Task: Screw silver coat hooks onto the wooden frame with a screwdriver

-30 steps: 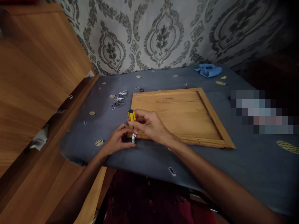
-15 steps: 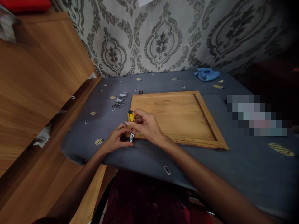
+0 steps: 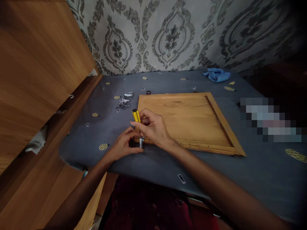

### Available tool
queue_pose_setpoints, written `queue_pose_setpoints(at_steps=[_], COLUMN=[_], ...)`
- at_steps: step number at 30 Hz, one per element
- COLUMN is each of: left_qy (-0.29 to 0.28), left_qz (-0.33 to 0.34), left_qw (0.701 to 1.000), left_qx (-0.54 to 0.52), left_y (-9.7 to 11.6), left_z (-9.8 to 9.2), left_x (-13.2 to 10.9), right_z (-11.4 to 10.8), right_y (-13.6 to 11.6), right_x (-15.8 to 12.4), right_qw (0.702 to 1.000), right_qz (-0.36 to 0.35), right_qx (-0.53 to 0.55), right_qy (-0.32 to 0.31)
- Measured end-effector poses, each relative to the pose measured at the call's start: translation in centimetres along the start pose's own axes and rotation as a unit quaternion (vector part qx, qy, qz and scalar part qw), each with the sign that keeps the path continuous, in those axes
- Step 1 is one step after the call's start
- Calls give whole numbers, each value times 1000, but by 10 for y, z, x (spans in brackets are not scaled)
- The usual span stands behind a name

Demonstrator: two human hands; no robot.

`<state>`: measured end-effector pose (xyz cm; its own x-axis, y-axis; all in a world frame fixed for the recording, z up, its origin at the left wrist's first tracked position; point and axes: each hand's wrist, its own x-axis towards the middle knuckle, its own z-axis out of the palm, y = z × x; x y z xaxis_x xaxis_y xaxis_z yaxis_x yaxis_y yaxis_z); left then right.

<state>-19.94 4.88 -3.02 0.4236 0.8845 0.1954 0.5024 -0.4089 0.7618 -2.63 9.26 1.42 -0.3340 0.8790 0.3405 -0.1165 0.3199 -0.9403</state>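
A wooden panel with a raised frame lies flat on a grey patterned sheet. My right hand is closed round a yellow-and-black screwdriver, held upright at the panel's near left corner. My left hand pinches a small metal hinge against that corner, right under the screwdriver's tip. Both hands touch each other there.
A heap of metal hinges lies left of the panel. A blue cloth sits at the back right. A wooden cabinet stands along the left, patterned wallpaper behind. The sheet's near edge runs just below my hands.
The hands have kept their grip at the panel's corner. The view has shifted slightly; the screwdriver's handle leans a little more to the left.
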Motion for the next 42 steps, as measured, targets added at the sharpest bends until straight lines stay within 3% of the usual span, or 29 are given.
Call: queue_pose_setpoints(at_steps=[11,17,22,37,42], left_qy=[-19,-21,-20,-17,-14], left_qz=[-26,-26,-33,-18,-18], left_qw=[999,999,999,1000,1000], left_qx=[-4,-19,-15,-3,-1], left_y=[6,5,5,4,4], left_z=[-3,-4,-3,-2,-2], left_x=[2,1,1,1,1], right_z=[-3,-12,-17,-13,-18], right_y=[-1,-17,-15,-7,-13], right_x=[14,1,-11,-17,-17], right_qw=[998,993,991,996,998], right_qz=[19,7,15,33,52], right_qx=[13,15,16,11,2], right_qy=[52,117,133,87,35])
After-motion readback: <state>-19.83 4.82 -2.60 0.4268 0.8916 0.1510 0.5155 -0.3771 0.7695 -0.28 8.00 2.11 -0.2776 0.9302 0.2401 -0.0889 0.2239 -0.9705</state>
